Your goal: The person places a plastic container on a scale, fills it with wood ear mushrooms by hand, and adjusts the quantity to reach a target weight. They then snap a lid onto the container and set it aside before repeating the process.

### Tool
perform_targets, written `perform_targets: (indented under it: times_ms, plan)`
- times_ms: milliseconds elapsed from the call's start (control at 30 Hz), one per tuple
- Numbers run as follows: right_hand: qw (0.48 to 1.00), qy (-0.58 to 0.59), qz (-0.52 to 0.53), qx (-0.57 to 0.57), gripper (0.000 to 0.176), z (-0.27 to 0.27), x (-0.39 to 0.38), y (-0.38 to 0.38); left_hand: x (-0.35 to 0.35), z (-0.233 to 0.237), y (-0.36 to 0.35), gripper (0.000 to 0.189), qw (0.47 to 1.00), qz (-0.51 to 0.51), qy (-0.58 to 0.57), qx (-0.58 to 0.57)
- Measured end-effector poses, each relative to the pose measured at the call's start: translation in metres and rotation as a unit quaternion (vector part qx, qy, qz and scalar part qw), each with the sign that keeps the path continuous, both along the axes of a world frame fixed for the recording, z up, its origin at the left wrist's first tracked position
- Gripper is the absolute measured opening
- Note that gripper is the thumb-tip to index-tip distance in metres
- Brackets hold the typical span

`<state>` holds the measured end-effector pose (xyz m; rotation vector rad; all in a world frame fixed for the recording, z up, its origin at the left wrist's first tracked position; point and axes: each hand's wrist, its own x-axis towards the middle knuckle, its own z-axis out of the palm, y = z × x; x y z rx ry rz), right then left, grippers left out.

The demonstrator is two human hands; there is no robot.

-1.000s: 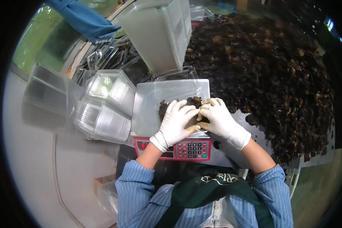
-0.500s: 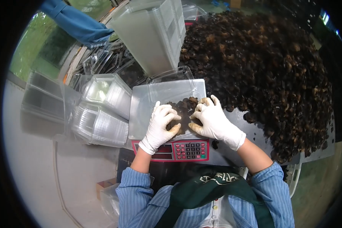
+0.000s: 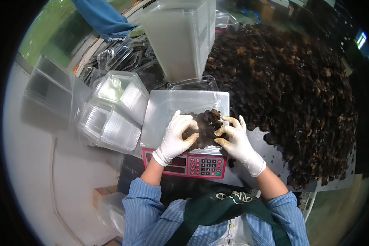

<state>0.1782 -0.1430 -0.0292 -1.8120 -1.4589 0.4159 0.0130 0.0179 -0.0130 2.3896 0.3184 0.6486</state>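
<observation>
Dark brown, frilly pieces that look like wood ear mushrooms [image 3: 204, 130] lie heaped in a clear plastic tray [image 3: 211, 150] on the scale's metal plate [image 3: 156, 107]. My left hand [image 3: 178, 137], in a white glove, curls over the heap's left side, fingers and thumb bent round some pieces. On the opposite side, my right hand [image 3: 238, 143], also gloved, has its fingers spread at the heap's right edge, thumb and fingertips close to the mushrooms. Stains show on the right glove's fingertips. The tray's left side is mostly hidden by my left hand.
A large mushroom pile [image 3: 283, 98] covers the table on the right. Stacked clear containers [image 3: 115, 123] stand left of the scale, a tall stack [image 3: 176, 45] behind it. The red keypad panel [image 3: 205, 166] faces me. A blue sleeve [image 3: 102, 18] shows at the upper left.
My right hand has drawn slightly away from the heap, its fingers more apart. My left hand stays at the heap's left side. The whole view has shifted a little.
</observation>
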Motion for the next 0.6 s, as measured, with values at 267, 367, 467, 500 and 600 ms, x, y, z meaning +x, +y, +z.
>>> perform_targets:
  times_ms: [267,367,467,500,600]
  plan:
    - [0.995,0.073,-0.029,0.068,0.019,-0.018,0.001,-0.003,0.000,-0.007,0.000,0.017,0.997,0.038,-0.031,-0.059]
    - [0.992,0.071,-0.043,0.094,0.019,-0.023,0.001,-0.001,-0.001,-0.008,0.001,0.015,0.995,0.041,-0.028,-0.081]
    - [0.992,0.056,-0.039,0.103,0.018,-0.023,0.001,-0.001,0.000,-0.014,0.005,0.016,0.996,0.037,-0.043,-0.071]
    - [0.993,0.045,-0.033,0.103,0.018,-0.019,0.001,-0.001,0.000,-0.015,0.006,0.017,0.996,0.034,-0.052,-0.061]
    - [0.995,-0.016,-0.025,0.100,0.019,-0.008,-0.001,-0.002,0.000,-0.013,0.006,0.015,0.996,0.028,-0.049,-0.065]
